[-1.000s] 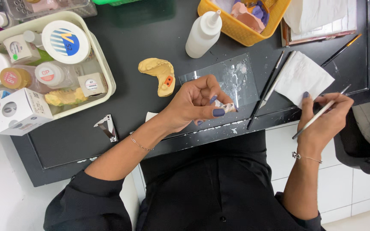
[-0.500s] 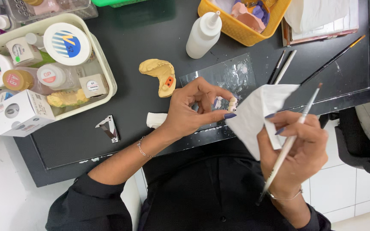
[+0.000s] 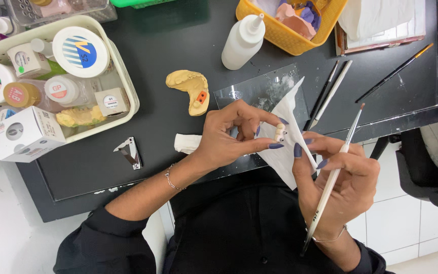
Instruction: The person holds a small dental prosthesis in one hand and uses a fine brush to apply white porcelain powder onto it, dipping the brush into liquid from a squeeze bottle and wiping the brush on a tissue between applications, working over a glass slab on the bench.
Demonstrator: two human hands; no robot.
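Fingers of left hand (image 3: 229,134) pinch small tooth bridge (image 3: 280,133); right hand (image 3: 343,180) presses white tissue (image 3: 287,147) against it, gripping thin brush (image 3: 333,177), below glass slab (image 3: 259,94).

Cream plastic tray (image 3: 128,86), left on table: white cardboard box (image 3: 26,134) at its front rim; round white jar lid (image 3: 81,52), blue-yellow label, inside; small white-labelled bottles (image 3: 62,90) between.

The small tooth-coloured piece (image 3: 280,133) shows only partly: the left hand (image 3: 229,139) pinches it and the white tissue (image 3: 287,137) covers its right side, so its shape cannot be told. Below the tissue, the brush (image 3: 333,175) runs behind the right hand (image 3: 343,185). Up and right of the tissue, the yellow basket (image 3: 290,35) is cut by the top edge.
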